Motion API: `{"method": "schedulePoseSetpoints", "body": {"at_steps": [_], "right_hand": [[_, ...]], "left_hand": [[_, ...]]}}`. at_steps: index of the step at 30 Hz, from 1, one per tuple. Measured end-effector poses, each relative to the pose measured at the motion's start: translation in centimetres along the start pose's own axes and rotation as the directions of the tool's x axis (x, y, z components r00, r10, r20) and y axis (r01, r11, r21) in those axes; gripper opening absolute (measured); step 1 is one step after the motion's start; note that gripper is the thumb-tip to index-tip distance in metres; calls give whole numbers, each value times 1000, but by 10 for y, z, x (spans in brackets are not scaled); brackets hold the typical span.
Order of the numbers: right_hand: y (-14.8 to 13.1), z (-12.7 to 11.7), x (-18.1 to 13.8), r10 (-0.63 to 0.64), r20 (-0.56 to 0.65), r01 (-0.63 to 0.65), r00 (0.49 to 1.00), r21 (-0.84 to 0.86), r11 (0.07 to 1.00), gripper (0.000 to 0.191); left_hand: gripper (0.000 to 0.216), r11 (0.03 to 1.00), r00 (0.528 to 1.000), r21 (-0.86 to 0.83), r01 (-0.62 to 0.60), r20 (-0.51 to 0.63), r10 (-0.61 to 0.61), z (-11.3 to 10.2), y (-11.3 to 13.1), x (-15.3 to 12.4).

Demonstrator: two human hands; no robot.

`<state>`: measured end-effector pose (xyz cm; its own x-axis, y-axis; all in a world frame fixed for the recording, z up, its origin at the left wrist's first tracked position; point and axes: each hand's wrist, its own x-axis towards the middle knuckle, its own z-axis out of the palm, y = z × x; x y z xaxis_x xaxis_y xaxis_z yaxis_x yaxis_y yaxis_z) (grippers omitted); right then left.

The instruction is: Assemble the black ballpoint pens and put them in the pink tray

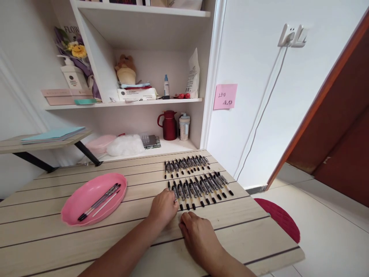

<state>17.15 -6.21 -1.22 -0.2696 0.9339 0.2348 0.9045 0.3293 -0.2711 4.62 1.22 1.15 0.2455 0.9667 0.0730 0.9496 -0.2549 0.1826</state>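
My left hand (163, 207) is closed at the left end of the front row of pens (198, 189). A black pen (168, 185) sticks up past its knuckles, and the fingers cover the rest of that pen. Close by, my right hand (200, 235) rests on the table just below the row, its fingers curled in; whatever they hold, if anything, is hidden. Behind lies a second row of black-capped clear pens (186, 165), side by side with their tips pointing away. To the left, a pink oval dish (69, 209) holds a few pens (99, 202) and a thin white stick (105, 204).
The slatted wooden table (129, 242) ends at a right edge above a red round seat (279, 217). At the back stand shelves with a red jug (169, 126), a cup (184, 127) and a white plastic bag (125, 145). A raised stand (52, 140) bears blue paper.
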Motion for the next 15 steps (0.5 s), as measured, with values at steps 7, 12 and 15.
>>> {"method": "schedulePoseSetpoints", "body": {"at_steps": [7,12,15], "right_hand": [[0,2,0,-1,-5,1,1000,1,1000,16],[1,4,0,-2,-10,2,1000,-22,1000,15],[1,3,0,0,-5,0,1000,-20,1000,15]], "left_hand": [[17,999,999,33,-38,-9,38,2,1,-1],[16,998,999,42,-44,-14,45,3,2,-1],[15,998,999,29,-50,-17,50,1,-1,-3]]}}
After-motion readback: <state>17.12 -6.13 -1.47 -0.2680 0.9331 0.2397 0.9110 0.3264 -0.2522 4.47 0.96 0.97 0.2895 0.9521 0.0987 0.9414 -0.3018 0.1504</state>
